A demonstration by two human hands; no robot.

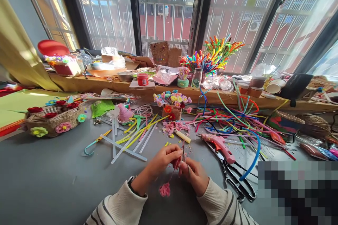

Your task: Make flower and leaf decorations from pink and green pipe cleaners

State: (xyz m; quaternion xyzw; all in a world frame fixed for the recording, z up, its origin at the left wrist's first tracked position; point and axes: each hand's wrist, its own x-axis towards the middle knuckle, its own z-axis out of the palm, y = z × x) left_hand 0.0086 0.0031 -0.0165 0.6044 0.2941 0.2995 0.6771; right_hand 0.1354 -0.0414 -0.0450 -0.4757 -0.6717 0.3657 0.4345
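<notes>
My left hand (167, 156) is closed, its fingers pinching the thin stem of a fuzzy pink flower (164, 190). The flower head hangs below the fingers, over the grey table. A dark red fuzzy bit (176, 163) shows between my two hands; which hand bears it is unclear. My right hand (196, 174) is wrapped round small metal scissors (183, 146), blades pointing up and away from me, touching or very near the left fingertips. Just beyond the hands lie a pale glue stick (183, 136) and pink fuzzy clippings (175, 127).
Right of my hands lie a pink glue gun (219, 146) and big black-handled scissors (239, 182). Coloured pipe cleaners (229, 123) are heaped behind them. Clear glue sticks (126, 147) lie left, near a flower-trimmed twine basket (52, 123). A small flower basket (173, 110) stands ahead.
</notes>
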